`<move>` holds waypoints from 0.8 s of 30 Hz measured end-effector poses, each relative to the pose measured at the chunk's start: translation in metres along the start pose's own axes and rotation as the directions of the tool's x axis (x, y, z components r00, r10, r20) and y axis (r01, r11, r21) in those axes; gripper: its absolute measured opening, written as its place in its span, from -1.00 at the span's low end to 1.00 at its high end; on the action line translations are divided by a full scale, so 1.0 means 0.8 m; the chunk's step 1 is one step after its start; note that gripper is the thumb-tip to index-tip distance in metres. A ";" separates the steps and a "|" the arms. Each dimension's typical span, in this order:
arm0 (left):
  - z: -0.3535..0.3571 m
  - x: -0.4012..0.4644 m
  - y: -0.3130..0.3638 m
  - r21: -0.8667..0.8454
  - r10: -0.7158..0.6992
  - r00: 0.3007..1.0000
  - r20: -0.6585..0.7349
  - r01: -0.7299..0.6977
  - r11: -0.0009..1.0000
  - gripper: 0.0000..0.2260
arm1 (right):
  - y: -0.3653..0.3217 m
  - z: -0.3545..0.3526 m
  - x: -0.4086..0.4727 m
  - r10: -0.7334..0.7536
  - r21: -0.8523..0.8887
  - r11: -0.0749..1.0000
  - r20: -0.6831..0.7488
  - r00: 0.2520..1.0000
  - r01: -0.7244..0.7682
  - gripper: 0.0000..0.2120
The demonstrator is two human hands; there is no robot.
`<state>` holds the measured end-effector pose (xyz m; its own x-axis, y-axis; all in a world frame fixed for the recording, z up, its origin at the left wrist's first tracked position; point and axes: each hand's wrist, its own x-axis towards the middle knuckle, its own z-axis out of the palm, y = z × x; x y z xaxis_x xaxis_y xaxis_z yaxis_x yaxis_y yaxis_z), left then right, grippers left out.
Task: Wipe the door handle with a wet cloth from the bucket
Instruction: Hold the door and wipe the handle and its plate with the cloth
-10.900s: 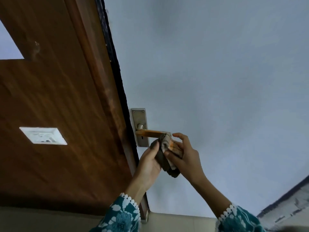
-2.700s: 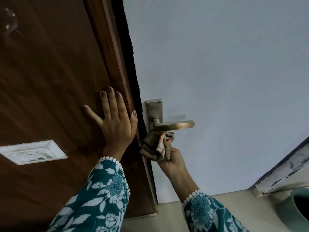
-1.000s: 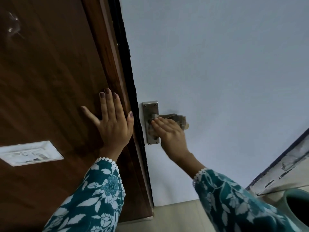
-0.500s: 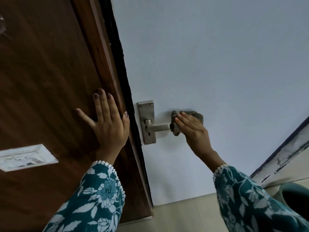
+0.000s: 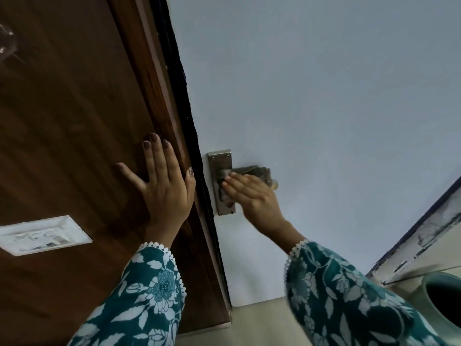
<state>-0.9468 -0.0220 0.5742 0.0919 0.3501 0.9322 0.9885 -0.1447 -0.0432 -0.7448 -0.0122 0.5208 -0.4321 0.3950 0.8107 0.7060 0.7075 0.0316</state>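
A metal door handle with a tall back plate (image 5: pixel 217 163) is fixed on the pale blue door (image 5: pixel 311 96). My right hand (image 5: pixel 252 196) presses a brownish cloth (image 5: pixel 254 171) over the lever, close to the plate. The cloth hides most of the lever; only its tip (image 5: pixel 274 184) shows. My left hand (image 5: pixel 164 186) lies flat, fingers spread, on the brown wooden panel (image 5: pixel 74 121) beside the door's edge. The rim of a teal bucket (image 5: pixel 434 280) shows at the lower right.
A white switch plate (image 5: pixel 42 234) is set in the wooden panel at left. A black strip (image 5: pixel 179 78) runs between the panel and the door. A peeling white frame (image 5: pixel 424 233) stands at right, above the beige floor (image 5: pixel 259 325).
My right hand has slid the cloth along the lever from its outer end back toward the back plate. My left hand stays flat on the wooden panel.
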 end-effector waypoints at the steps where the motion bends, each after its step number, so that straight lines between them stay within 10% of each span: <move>1: 0.002 0.000 0.000 0.006 -0.001 1.000 -0.010 0.001 1.000 -0.42 | 0.016 -0.008 -0.009 0.029 -0.010 1.000 -0.012 1.000 -0.029 -0.68; 24: 0.003 -0.001 0.000 0.024 0.000 1.000 -0.007 0.000 1.000 -0.42 | 0.027 -0.015 -0.025 0.222 -0.003 0.975 -0.067 0.973 -0.223 -0.60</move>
<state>-0.9465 -0.0201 0.5728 0.0914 0.3432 0.9348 0.9911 -0.1225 -0.0520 -0.7145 -0.0116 0.5125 -0.2259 0.5022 0.8347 0.7860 0.6001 -0.1483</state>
